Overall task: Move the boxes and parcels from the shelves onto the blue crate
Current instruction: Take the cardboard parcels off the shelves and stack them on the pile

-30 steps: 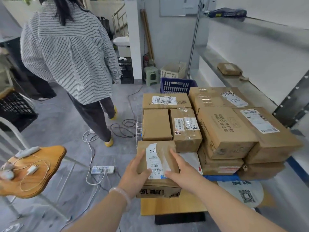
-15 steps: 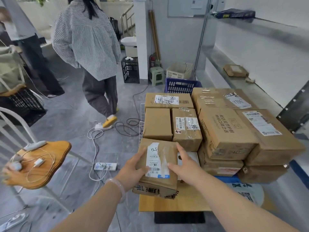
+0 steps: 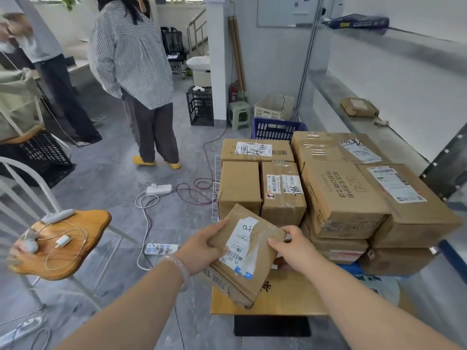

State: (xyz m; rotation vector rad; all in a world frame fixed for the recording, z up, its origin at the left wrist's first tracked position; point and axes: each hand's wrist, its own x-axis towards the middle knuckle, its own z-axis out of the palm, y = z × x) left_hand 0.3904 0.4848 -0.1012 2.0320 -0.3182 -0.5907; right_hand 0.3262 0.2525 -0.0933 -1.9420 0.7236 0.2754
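Observation:
I hold a small brown cardboard box [image 3: 249,251] with a white shipping label, tilted, in front of a pile of stacked boxes [image 3: 336,195]. My left hand [image 3: 202,248] grips its left edge. My right hand [image 3: 293,248] holds its right edge, fingers curled round the corner. Only the far wall of the blue crate [image 3: 278,128] shows behind the pile. Under the held box lies a flat cardboard sheet [image 3: 290,296]. On the shelf [image 3: 379,132] to the right lies one flat brown parcel [image 3: 358,109]. A dark parcel [image 3: 358,21] lies on the upper shelf.
A person in a striped shirt [image 3: 134,59] stands on the floor to the left, another person [image 3: 38,59] further left. Cables and power strips [image 3: 159,189] lie across the floor. A wooden chair seat [image 3: 75,246] with chargers is at lower left. A black crate [image 3: 201,106] stands by the pillar.
I have lifted the small box off the sheet and tilted it, left side higher. The view has swung left. The person in the striped shirt has walked further away.

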